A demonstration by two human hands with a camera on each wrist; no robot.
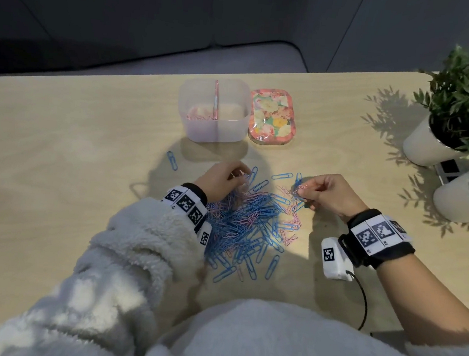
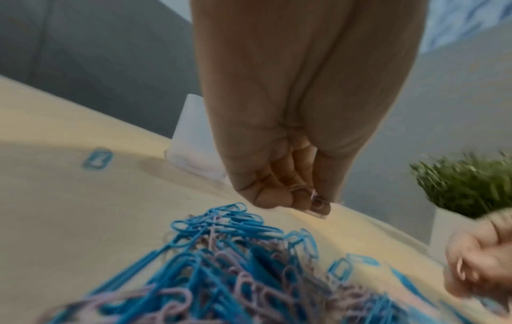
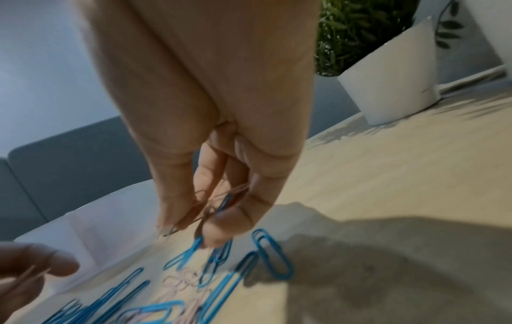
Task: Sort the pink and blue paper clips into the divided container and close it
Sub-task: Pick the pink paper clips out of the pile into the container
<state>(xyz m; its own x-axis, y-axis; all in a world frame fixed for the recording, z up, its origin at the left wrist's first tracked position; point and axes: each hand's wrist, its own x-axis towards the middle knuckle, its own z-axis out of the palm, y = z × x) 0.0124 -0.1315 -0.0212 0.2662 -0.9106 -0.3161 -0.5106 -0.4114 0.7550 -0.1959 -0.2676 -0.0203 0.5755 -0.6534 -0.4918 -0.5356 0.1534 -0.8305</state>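
Picking stage here, and most of the pile (image 1: 247, 224) is unsorted on the tabletop (image 1: 61, 134), blue and pink tangled together. I'd say grab pinks only, a few at a time, and shake off any blue that hooks on before carrying them over. The right hand (image 1: 324, 192) hangs over the pile's right edge, fingers curled down, pinching a little bunch of pink clips (image 1: 300, 188), and the wrist view shows a blue one (image 3: 227, 202) caught in there too. The left hand (image 1: 222, 178) is at the pile's far edge, fingertips bunched on something thin, probably a pink clip. The container (image 1: 213, 110) sits open beyond, some pinks in its left half, lid (image 1: 272, 117) just beside it.
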